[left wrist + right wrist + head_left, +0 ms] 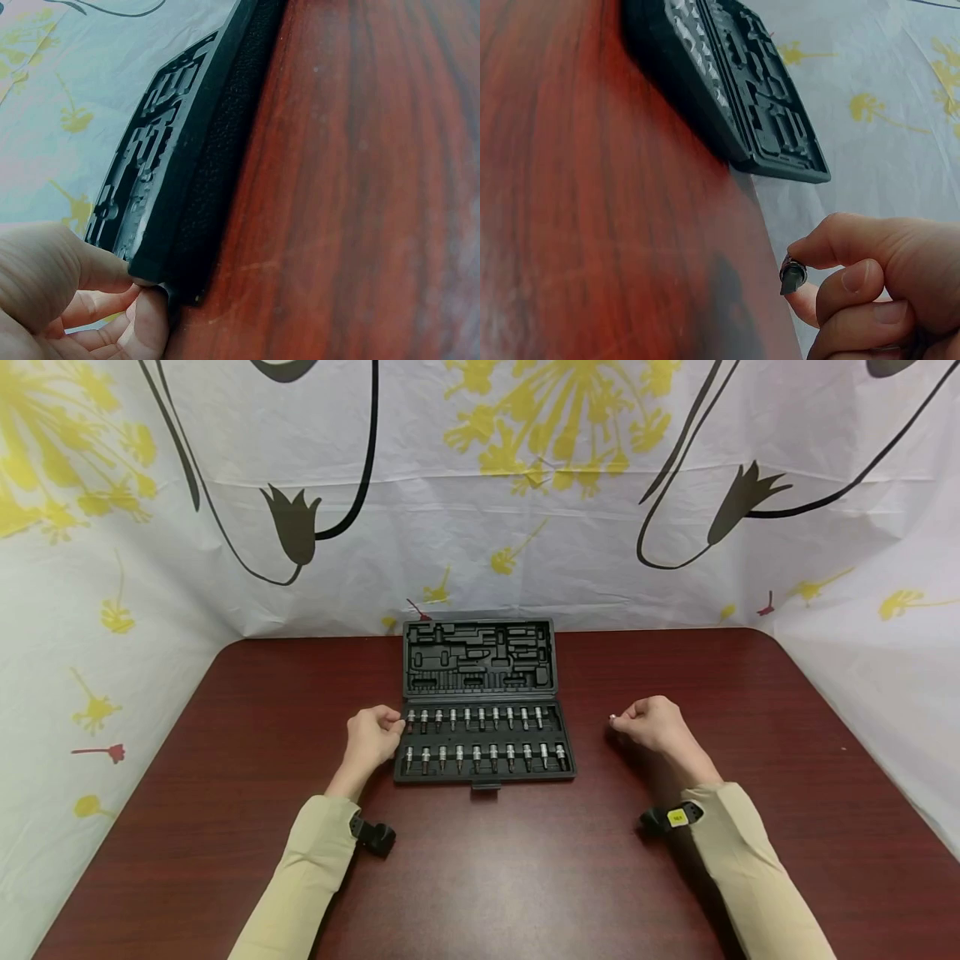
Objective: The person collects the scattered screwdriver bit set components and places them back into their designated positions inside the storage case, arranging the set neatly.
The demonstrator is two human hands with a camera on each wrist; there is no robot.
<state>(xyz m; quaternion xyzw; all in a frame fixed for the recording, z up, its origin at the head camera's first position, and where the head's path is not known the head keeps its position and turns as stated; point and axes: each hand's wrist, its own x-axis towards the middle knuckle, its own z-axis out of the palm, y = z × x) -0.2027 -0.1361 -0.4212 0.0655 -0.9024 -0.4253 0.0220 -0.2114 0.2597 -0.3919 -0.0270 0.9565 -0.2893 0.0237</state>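
An open black bit socket case (pixel 483 737) lies on the table, its lid (pixel 480 656) tilted back. Two rows of silver bit sockets (pixel 477 758) sit in the base, with a bare slot at the right end of the upper row. My left hand (pixel 372 735) pinches the case's left edge; in the left wrist view the thumb is on the rim and fingers (pixel 150 322) are at its lower corner. Off to the right of the case, my right hand (pixel 654 723) holds one small bit socket (pixel 792 276) between thumb and index finger, its dark flat tip showing.
The dark red wooden table (pixel 480 877) extends around the case on both sides and in front. A white cloth (pixel 570 568) with yellow and dark flower prints hangs behind the table's far edge. A latch (pixel 486 786) sticks out from the case's front.
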